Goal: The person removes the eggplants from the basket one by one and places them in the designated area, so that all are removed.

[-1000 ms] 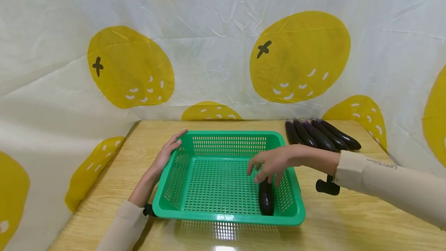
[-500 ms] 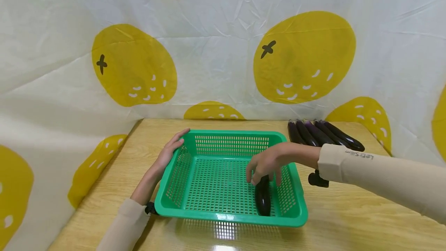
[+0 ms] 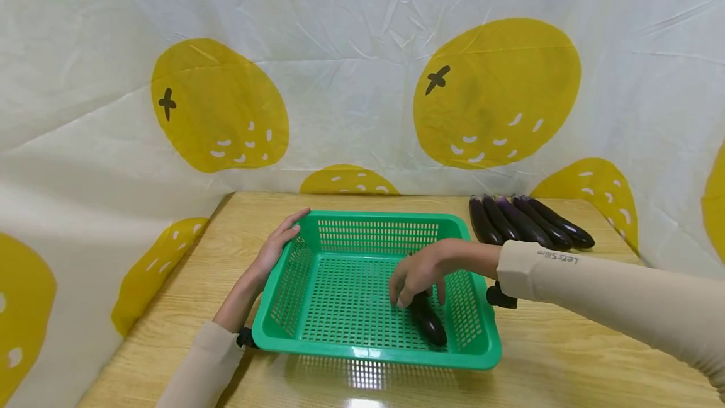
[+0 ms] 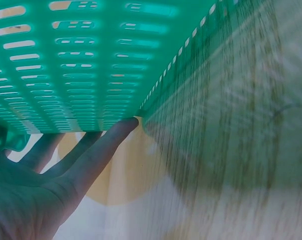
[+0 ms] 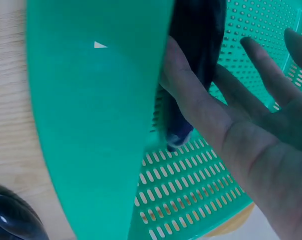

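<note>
A green plastic basket (image 3: 368, 352) with slotted walls stands on the table. My left hand (image 3: 272, 250) rests along its left rim near the back corner. In the left wrist view its straight fingers (image 4: 103, 155) touch the outside of the basket. Inside the basket, at the right, lies a dark glossy eggplant (image 3: 428, 323), slanting with its blunt end toward the front right corner. My right hand (image 3: 421, 272) reaches in over the right wall and holds this eggplant at its far part. In the right wrist view the thumb (image 5: 183, 80) lies against the eggplant, the other fingers spread.
Several more eggplants (image 3: 523, 222) lie side by side at the table's back right, behind the right forearm. A patterned cloth (image 3: 351, 112) hangs behind the wooden table (image 3: 544, 351). The basket's right wall stands below the right wrist.
The right hand has moved left and lower onto the eggplant. The eggplant has turned from nearly straight to slanting, its far part now further left. The left hand keeps its place on the basket.
</note>
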A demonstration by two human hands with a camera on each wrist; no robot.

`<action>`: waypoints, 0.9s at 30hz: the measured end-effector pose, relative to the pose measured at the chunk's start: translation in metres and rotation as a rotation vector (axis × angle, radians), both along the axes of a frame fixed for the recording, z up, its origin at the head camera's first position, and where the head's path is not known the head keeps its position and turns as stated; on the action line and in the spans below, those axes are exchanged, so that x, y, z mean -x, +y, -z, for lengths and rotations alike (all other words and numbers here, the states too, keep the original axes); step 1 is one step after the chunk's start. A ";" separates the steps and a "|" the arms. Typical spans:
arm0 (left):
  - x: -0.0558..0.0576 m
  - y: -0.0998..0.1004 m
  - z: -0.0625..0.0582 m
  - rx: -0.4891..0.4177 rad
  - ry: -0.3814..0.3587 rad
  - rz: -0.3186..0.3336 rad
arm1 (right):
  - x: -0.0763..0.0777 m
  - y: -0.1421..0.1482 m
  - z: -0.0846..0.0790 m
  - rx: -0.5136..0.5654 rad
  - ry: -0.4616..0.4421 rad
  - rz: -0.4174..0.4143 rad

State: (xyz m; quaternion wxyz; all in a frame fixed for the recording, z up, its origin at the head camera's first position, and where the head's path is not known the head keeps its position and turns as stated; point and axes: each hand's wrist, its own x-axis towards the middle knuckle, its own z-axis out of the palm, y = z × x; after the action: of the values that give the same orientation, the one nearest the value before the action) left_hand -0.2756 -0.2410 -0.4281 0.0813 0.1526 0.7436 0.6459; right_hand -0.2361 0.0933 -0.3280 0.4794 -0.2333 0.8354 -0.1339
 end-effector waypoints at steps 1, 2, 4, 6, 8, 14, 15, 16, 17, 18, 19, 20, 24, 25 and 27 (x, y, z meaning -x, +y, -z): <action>0.000 0.000 0.000 -0.001 0.002 0.002 | 0.001 0.000 0.001 -0.003 -0.004 -0.006; 0.000 0.000 0.000 -0.002 0.001 -0.001 | 0.002 0.000 0.002 -0.005 -0.008 -0.010; 0.000 0.001 0.000 -0.002 0.002 -0.004 | 0.004 0.000 0.004 -0.008 -0.015 -0.015; 0.001 0.002 0.000 0.000 0.005 -0.006 | 0.005 0.000 0.005 -0.005 -0.024 -0.012; 0.001 0.002 -0.001 0.001 0.005 -0.010 | 0.006 -0.001 0.007 0.010 -0.024 0.002; -0.001 0.002 0.002 0.011 -0.002 -0.021 | 0.006 -0.004 0.010 0.078 0.023 0.043; -0.001 0.002 0.003 0.011 -0.005 -0.017 | 0.006 -0.005 0.010 0.080 0.031 0.037; -0.001 0.003 0.003 0.008 -0.009 -0.017 | 0.006 -0.005 0.010 0.079 0.042 0.034; -0.001 0.003 0.003 0.008 -0.012 -0.013 | 0.006 -0.005 0.010 0.079 0.051 0.027; -0.001 0.002 0.003 0.009 -0.014 -0.012 | 0.006 -0.005 0.010 0.081 0.059 0.021; -0.001 0.002 0.004 0.014 -0.011 -0.008 | 0.007 -0.005 0.009 0.082 0.069 0.013; -0.001 0.002 0.003 0.015 -0.011 -0.008 | 0.008 -0.004 0.007 0.086 0.081 0.007; -0.001 0.002 0.003 0.013 -0.013 -0.018 | 0.012 -0.001 0.001 0.120 0.128 -0.003; -0.001 0.002 0.002 0.013 -0.013 -0.020 | 0.013 -0.001 -0.001 0.129 0.136 -0.004; -0.001 0.002 0.002 0.012 -0.019 -0.020 | 0.014 0.001 -0.004 0.151 0.147 0.000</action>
State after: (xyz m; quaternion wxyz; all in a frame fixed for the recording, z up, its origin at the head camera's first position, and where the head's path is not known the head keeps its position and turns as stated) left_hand -0.2751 -0.2385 -0.4298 0.0826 0.1385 0.7481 0.6437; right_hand -0.2500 0.0947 -0.3239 0.3978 -0.2781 0.8558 -0.1789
